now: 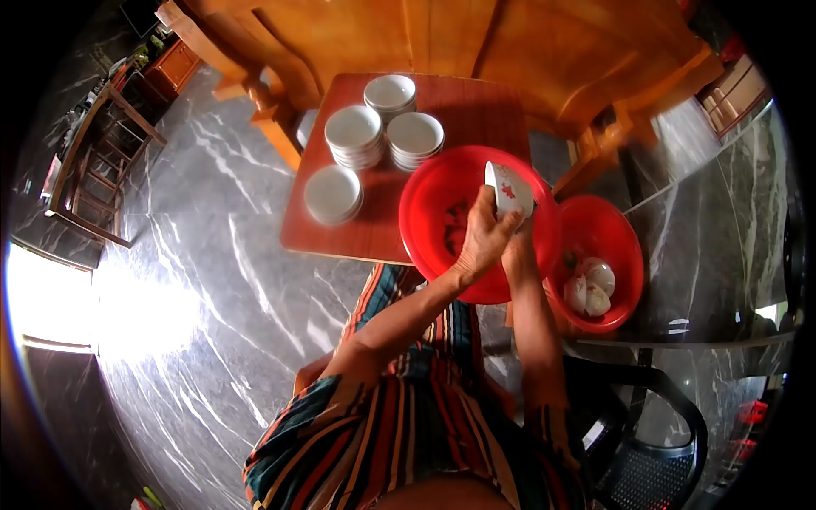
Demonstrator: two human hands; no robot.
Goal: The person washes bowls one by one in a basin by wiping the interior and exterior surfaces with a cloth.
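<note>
Over the right side of a large red basin (425,246), a white bowl with a red pattern (511,192) is tilted on its side. My left hand (488,234) grips it, thumb and fingers at its near edge. My right hand (518,243) is beneath the same bowl, its fingers mostly hidden behind it. The basin rests at the front right of a reddish-brown table (297,234). Stacks of white bowls stand on the table to the left: one at the back (390,92), two in the middle (354,129) (416,136), one in front (333,195).
A second red basin (631,255) at the right holds several bowls (598,285). A wooden bench (382,38) stands behind the table. There is a black chair (650,467) at the lower right and a wooden chair (106,170) at the far left.
</note>
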